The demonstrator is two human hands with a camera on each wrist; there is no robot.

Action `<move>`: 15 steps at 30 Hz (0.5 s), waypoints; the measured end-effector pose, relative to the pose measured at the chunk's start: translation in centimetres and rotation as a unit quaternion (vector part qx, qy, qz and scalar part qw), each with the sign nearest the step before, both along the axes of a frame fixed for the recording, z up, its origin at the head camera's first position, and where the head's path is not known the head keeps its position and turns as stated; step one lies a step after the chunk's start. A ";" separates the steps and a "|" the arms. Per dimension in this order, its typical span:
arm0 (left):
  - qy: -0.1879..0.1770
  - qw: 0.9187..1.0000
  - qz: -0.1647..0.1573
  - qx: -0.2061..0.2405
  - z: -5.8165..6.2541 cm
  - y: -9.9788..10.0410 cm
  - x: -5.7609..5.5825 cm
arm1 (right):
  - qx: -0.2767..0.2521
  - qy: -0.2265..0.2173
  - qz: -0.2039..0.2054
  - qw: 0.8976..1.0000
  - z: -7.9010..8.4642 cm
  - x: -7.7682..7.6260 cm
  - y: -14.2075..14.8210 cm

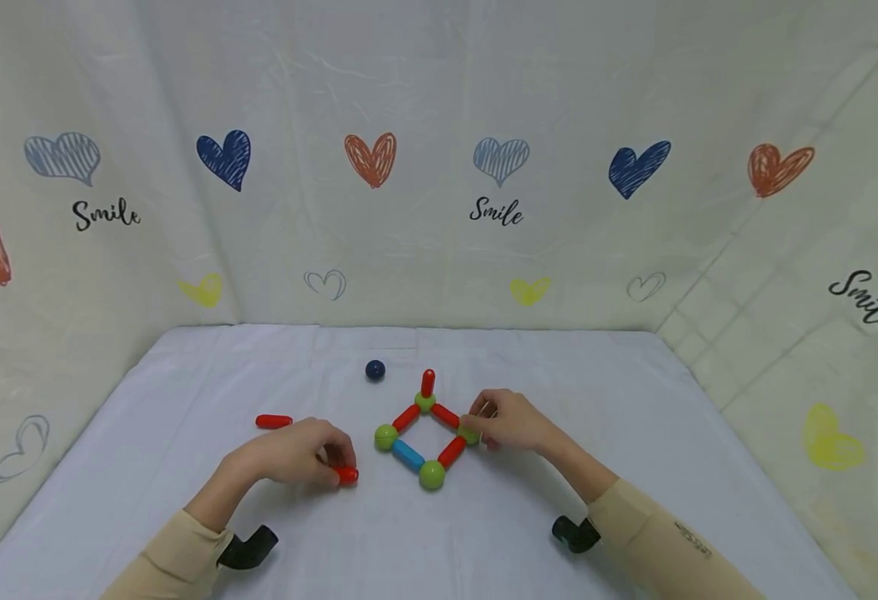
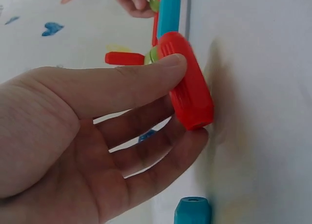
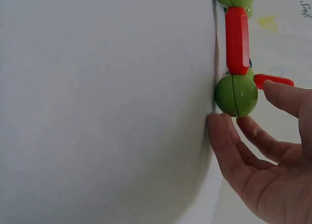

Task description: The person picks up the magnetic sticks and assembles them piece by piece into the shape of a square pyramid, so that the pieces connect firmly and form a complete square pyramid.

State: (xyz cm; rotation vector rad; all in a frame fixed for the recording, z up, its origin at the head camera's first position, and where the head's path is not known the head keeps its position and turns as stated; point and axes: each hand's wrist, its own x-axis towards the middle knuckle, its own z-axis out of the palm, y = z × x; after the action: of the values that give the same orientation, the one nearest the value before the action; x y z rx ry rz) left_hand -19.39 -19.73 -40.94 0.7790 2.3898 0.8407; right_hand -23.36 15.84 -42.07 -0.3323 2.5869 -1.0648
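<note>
My left hand (image 1: 299, 454) pinches a short red rod (image 2: 187, 83) between thumb and fingers, low over the white cloth. Right of it lies a four-sided frame of green balls joined by red rods and one blue rod (image 1: 408, 456). Another red rod (image 1: 428, 382) sticks out from the frame's far green ball (image 1: 425, 403). My right hand (image 1: 509, 419) holds the frame's right green ball (image 3: 236, 95), thumb on one side and fingertips at its underside. In the head view that ball is partly covered by the hand.
A loose red rod (image 1: 273, 422) lies beyond my left hand. A dark blue ball (image 1: 374, 370) rests behind the frame. In the left wrist view, the end of a blue rod (image 2: 193, 212) shows near the bottom. A heart-printed curtain (image 1: 439, 250) rises behind the table.
</note>
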 end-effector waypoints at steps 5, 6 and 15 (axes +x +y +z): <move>0.013 0.999 0.003 0.030 -0.1 -0.1 -0.3 | 0.005 0.036 0.014 0.999 0.1 -0.8 -0.5; 0.014 0.999 0.003 0.035 -0.2 -0.2 -0.4 | 0.001 0.040 0.018 0.999 0.1 -1.0 -0.7; 0.039 0.997 0.015 0.065 -0.5 -0.3 -0.8 | -0.031 0.034 0.032 0.998 -0.5 -1.9 -2.1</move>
State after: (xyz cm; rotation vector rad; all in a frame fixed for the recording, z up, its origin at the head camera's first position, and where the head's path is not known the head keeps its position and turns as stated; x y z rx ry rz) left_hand -20.18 -20.03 -41.49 0.8415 2.4398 1.0046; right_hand -25.22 13.70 -42.55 -0.4722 2.5882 -1.1305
